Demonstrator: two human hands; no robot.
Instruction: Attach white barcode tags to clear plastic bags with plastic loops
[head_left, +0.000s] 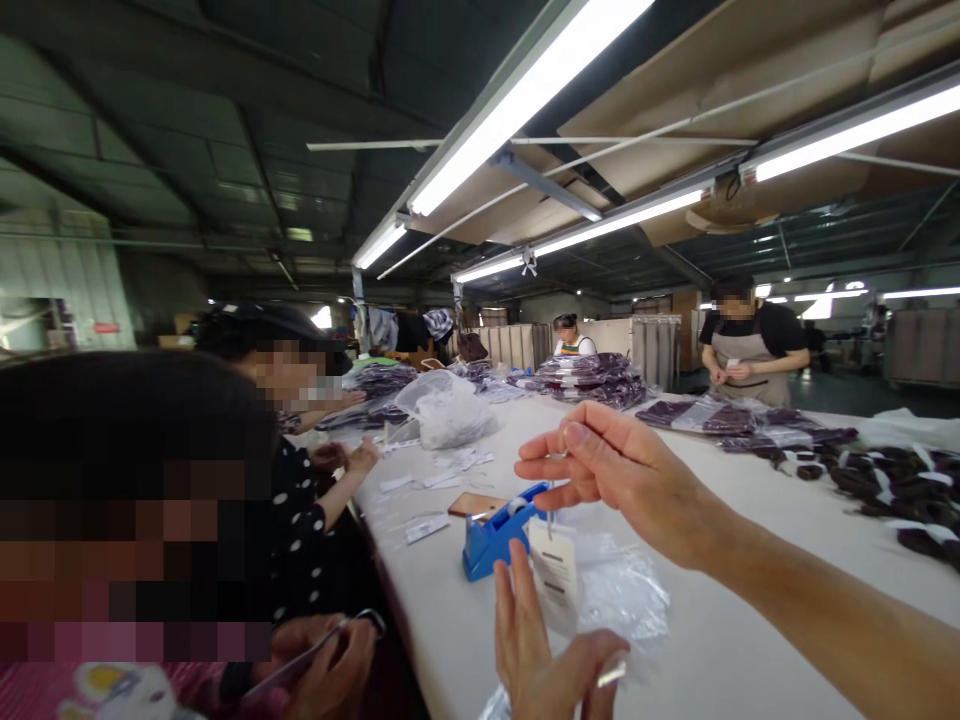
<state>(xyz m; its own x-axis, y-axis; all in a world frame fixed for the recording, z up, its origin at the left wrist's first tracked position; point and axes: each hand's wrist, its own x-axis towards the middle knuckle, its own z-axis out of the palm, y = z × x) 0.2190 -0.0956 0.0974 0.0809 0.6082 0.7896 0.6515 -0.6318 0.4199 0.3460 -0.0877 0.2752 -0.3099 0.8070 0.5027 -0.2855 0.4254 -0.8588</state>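
Observation:
My right hand [622, 475] is raised over the table, thumb and index finger pinched together, the other fingers stretched out. From it a white hang tag [553, 565] with small print dangles on a thin cord. Below, my left hand [536, 645] is open, its fingers pointing up beside the tag and its thumb apart. A small shiny clear bit shows by the thumb; I cannot make out what it is. Behind the tag stands a blue tape dispenser [495, 540]. Clear plastic bags [622, 590] lie on the white table [450, 640] to the right of the tag.
Past the dispenser lie a tan flat object [476, 505], loose tags [427, 528] and a bundle of clear plastic [454, 415]. Bagged dark garments [589, 378] are stacked farther back; dark bundles [877, 480] lie right. Co-workers sit close at left; another person [750, 350] stands across.

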